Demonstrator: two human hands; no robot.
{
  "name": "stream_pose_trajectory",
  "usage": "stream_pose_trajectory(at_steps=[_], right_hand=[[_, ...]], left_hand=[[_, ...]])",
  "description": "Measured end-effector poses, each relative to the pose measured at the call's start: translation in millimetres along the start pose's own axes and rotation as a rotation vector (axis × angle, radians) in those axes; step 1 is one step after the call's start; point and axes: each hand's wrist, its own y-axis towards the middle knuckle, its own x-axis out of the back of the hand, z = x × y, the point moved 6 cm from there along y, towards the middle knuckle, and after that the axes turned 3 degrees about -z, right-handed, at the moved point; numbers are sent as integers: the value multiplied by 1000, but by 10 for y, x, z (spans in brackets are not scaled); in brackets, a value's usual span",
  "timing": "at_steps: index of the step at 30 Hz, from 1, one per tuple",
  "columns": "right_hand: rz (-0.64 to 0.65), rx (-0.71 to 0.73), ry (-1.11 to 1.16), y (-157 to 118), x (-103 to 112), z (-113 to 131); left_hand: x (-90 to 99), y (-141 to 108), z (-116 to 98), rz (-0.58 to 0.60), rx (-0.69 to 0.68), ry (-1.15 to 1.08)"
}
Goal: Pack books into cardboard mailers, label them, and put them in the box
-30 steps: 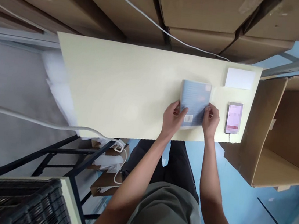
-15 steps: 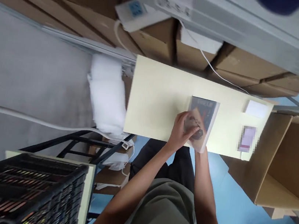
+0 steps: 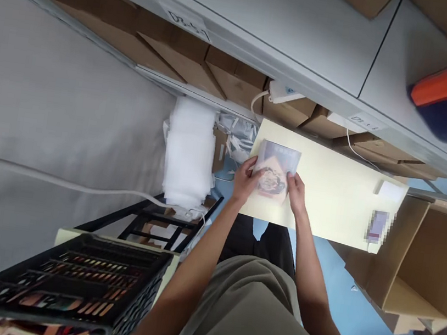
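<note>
A book point(image 3: 276, 161) in a cloudy, translucent sleeve is held over the left part of the pale tabletop point(image 3: 326, 204). Its cover shows through, dark at the top with an orange-toned picture below. My left hand point(image 3: 245, 181) is closed on the book's left edge, thumb across the front. On the opposite edge my right hand point(image 3: 296, 194) grips it, with the thumb on top. The fingers beneath the book are hidden.
Left of the table lies a stack of white sleeves point(image 3: 189, 151). A black crate point(image 3: 108, 279) with books stands at lower left. An open cardboard box point(image 3: 435, 258) is at right, near a blurred-out phone-like item point(image 3: 377, 227). A grey shelf point(image 3: 266, 40) runs above the table.
The book has shifted left and now lies flatter, squared to me. My right hand has come up from beneath to its right edge; my left hand has moved to the left edge. The view has turned.
</note>
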Motion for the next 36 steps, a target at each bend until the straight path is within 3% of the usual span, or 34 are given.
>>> stream_pose_trajectory(at_steps=[5,9,14,17,20,24,29,32,36], right_hand=[[-141,59,-260,342,-13,-65],[-200,42,-404,515,7,-82],[-243,-36,-395,557,-18,-58],[-261,-106,-284,470,20,-10],[-248,-76,-217,251,135,101],[-148,61,-163,-200,325,217],[24,196,-119,-670,419,199],[140,215,-92,-811,297,149],[333,241,-71,-1000,-102,124]], left_hand=[[-249,450,-22,11,-14,95],[-367,557,-63,-4,-30,348],[-352,590,-143,-59,-4,561],[-279,617,-202,-61,88,520],[-138,532,-337,-88,88,433],[119,150,-499,-135,11,268],[421,-636,-477,-215,-109,35],[610,-1250,-312,-275,-170,-103],[937,-2211,-5,-441,-241,-201]])
